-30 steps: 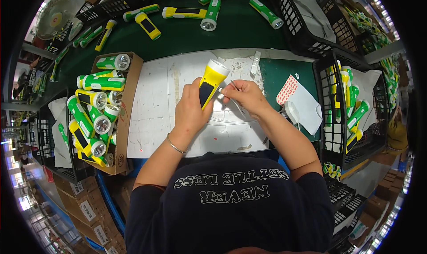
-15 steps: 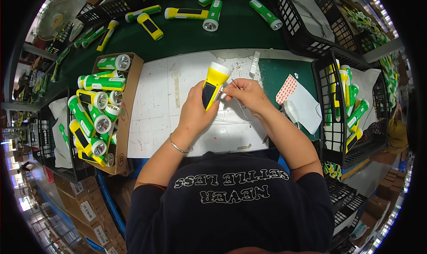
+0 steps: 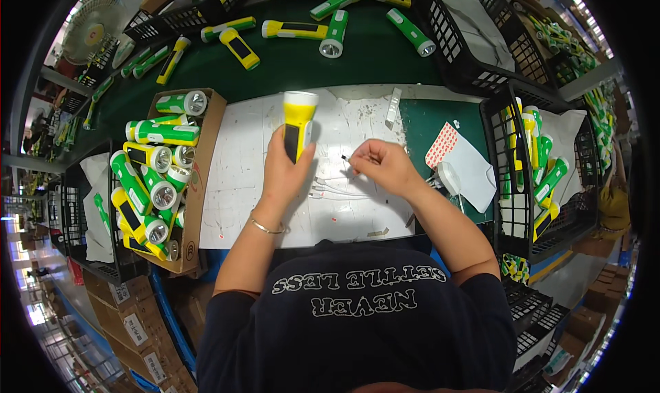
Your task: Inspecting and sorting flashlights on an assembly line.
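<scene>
Fingers of the left hand (image 3: 285, 173) wrap around the black-panelled handle of a yellow plastic flashlight (image 3: 298, 121), holding it upright above the white paper-covered table (image 3: 240, 159) with its wide head pointing away from the person. Far to the left, an open brown cardboard box (image 3: 203, 159) lies on the table, packed with green and yellow flashlights (image 3: 155, 180) stacked on their sides. Beyond the white sheet, more loose flashlights (image 3: 302, 30) lie scattered on a dark green belt (image 3: 289, 66). Right of the held flashlight, the right hand (image 3: 381, 166) has its fingers pressed together, pinching a small dark plug at the tip of a thin white cable (image 3: 337, 189) that trails over the table. Further right lies a sheet of red stickers (image 3: 441, 145), then a black wire basket (image 3: 505, 180) holding upright flashlights.
</scene>
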The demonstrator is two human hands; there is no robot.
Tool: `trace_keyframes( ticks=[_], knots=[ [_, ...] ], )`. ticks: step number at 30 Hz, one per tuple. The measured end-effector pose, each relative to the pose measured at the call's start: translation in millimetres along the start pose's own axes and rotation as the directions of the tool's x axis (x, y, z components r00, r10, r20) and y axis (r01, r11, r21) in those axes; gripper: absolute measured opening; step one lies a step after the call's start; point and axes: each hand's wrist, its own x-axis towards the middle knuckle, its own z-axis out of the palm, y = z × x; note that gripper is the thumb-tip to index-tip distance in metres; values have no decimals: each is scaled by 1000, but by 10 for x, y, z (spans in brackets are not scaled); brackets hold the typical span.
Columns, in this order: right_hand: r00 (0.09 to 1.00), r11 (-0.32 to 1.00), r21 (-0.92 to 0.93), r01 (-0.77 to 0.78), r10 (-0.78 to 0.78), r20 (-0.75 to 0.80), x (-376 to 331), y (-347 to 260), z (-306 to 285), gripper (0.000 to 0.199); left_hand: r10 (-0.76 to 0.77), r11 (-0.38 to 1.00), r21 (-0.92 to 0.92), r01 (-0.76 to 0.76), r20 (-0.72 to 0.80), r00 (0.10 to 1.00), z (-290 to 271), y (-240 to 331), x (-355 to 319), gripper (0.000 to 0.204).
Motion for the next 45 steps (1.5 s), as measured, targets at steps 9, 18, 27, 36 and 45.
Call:
trace_keyframes(
  ticks=[9,18,27,36,45],
  knots=[
    [945,729,-633,261,-326,14,-135,-149,128,57,274,836,-547,-42,350,896,57,333,-120,65],
    [493,635,-651,-416,-444,-748,-1061,-782,-1718,54,209,790,-610,52,348,914,-75,258,-64,52],
    [404,95,-435,-896,-236,-884,-1250,-621,-2475,65,125,721,-658,218,434,892,-6,88,27,38],
    [741,194,-904,-382,-521,-424,1115,-570,-1592,51,53,789,-573,223,424,904,-13,-30,-17,34],
    [742,257,-838,-482,-389,-546,1775,-473,-1680,51,-41,855,-468,222,365,930,-225,-97,-142,30]
  ],
)
